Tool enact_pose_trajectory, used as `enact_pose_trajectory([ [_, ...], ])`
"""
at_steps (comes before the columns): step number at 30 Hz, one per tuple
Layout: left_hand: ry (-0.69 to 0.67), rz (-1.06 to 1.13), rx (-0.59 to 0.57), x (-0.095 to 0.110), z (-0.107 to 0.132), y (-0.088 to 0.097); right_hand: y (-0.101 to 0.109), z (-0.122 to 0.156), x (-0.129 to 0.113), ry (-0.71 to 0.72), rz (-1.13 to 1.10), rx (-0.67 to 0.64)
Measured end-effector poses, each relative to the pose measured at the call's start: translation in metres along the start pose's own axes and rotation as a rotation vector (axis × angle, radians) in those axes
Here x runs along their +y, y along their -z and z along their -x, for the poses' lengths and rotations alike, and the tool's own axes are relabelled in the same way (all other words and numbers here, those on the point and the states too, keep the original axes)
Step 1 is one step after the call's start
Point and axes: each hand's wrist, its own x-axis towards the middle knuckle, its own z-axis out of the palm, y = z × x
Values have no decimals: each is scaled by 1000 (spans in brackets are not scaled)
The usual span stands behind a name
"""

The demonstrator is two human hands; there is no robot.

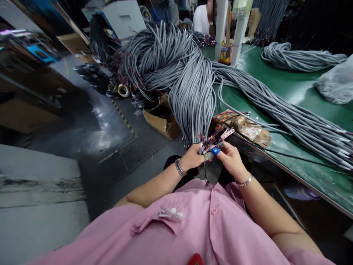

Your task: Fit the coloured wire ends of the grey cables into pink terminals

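Observation:
My left hand point(193, 157), with a metal-band watch on its wrist, is closed around a short stretch of grey cable point(209, 156) in front of my lap. On the other side my right hand point(234, 162) pinches the same stretch; a small blue piece point(216, 151) sits at its thumb tip. Thin red, blue and dark wire ends point(211, 140) fan out just above my fingers. Beyond them hangs a thick bundle of grey cables point(194, 95), spilling off the pile. A pale pink piece with holes point(227, 133) lies near my right fingers.
A green-topped table point(298, 92) runs along the right, bearing a long cable bundle point(275, 106), a coiled bundle point(300, 57) and a plastic bag point(338, 82). An open cardboard box point(157, 119) stands on the floor. A person in white point(201, 19) is at the back.

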Motion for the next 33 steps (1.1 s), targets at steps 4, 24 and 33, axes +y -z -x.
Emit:
enact_pose_trajectory([
  [4, 23, 83, 55, 1, -2, -3, 4, 1, -2, -25, 9, 60],
  [24, 12, 240, 188, -6, -7, -10, -8, -10, -4, -98, -81, 103],
  [33, 21, 191, 226, -5, -5, -12, -11, -4, 12, -102, -208, 260],
])
